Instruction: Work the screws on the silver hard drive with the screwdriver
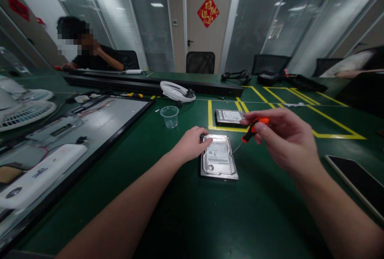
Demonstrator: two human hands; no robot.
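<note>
Hard drive (220, 153) lies flat on the green desk (192, 219), label side up, between the person's two hands. The left hand (192, 144) braces its far left corner, the thumb on the top face and the other fingers curled about the edge; how firmly they press, I cannot tell. The right hand (289, 141) pinches the orange and black handle of a screwdriver (249, 133) between thumb and fingers, with the tip at the drive's right edge. Whether the tip sits in a screw head is too small to tell.

For good work here, I would bring the handle more upright, so that the shaft lines up with any screw there, then press down before turning; at the present slant the tip could slip across the metal. The left hand seems well placed, clear of the tip, and should resist any twist of the drive.

The drive's long axis runs away from the person, nearly straight, with one short end towards them. The screwdriver slants, its handle up and to the right, its tip pointing down and left.
</note>
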